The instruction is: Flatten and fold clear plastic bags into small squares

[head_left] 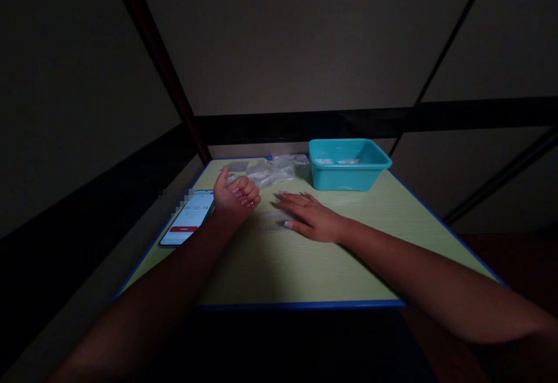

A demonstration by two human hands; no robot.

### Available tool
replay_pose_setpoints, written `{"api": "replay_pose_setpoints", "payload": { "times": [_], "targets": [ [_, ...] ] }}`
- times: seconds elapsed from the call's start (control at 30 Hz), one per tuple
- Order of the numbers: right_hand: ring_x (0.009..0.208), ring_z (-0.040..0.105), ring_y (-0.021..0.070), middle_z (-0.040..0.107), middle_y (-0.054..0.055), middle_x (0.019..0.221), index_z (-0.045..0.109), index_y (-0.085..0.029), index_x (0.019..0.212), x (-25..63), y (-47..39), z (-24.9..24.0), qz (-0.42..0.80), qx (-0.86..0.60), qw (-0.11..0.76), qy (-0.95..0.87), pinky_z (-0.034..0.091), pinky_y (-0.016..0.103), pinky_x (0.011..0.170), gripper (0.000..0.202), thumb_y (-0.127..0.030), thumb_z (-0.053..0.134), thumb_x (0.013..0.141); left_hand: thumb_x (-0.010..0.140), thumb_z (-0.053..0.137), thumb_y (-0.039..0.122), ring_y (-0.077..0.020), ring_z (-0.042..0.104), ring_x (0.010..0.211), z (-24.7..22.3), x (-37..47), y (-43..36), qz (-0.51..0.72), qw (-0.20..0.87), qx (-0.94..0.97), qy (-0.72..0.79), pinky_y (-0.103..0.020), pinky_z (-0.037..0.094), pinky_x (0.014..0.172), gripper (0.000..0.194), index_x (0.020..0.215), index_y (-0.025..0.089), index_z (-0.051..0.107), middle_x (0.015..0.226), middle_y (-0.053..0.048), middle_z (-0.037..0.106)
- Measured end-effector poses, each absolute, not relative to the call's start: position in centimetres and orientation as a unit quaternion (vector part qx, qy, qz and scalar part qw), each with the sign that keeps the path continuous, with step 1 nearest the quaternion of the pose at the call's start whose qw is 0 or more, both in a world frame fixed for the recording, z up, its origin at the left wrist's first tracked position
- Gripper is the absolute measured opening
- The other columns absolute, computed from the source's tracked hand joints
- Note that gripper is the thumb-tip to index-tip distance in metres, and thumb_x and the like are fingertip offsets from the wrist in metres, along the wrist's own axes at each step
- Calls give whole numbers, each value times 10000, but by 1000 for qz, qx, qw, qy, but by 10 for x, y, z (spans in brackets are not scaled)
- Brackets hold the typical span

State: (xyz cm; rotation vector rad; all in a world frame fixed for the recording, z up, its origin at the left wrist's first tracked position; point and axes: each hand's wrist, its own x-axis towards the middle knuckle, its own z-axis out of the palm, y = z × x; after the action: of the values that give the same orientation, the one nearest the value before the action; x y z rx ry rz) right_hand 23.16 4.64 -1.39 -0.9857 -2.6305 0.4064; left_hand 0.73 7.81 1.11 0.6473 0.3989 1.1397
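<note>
A dark-edged rectangular smartphone (188,218) lies left of the grip, on a blue-edged pale green table (288,278). Beyond the grip stand grey wall panels (296,40) with black bands (283,127).

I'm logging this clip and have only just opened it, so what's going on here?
A person's right hand is spread palm down on the table, its fingertips by a faint, clear flat piece. The left hand is loosely curled, thumb raised, with nothing visible in it. Crumpled clear plastic lies beyond the hands, a phone with a lit screen is at the left, and a turquoise basin at the back right holds something too dim to identify.
</note>
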Motion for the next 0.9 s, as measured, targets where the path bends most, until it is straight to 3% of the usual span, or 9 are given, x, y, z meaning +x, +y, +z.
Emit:
{"api": "replay_pose_setpoints", "payload": {
  "times": [0.3, 0.9],
  "targets": [
    [1398, 229, 279, 238, 162, 1523, 338, -197, 1432, 233, 48, -17, 147, -336, 149, -918, 216, 595, 1065, 553, -410, 422, 928, 915, 36, 609, -104, 292, 310, 13, 10, 76, 528, 764, 317, 192, -248, 271, 381, 728, 346, 207, 245, 326, 19, 212],
    [1394, 236, 287, 216, 187, 1525, 333, -165, 1438, 233, 49, -21, 137, -334, 130, -923, 249, 549, 1071, 577, -434, 410, 933, 895, 45, 655, -87, 158, 297, 13, 8, 70, 575, 734, 304, 196, -253, 207, 340, 740, 333, 201, 207, 326, 23, 162]
  ]
}}
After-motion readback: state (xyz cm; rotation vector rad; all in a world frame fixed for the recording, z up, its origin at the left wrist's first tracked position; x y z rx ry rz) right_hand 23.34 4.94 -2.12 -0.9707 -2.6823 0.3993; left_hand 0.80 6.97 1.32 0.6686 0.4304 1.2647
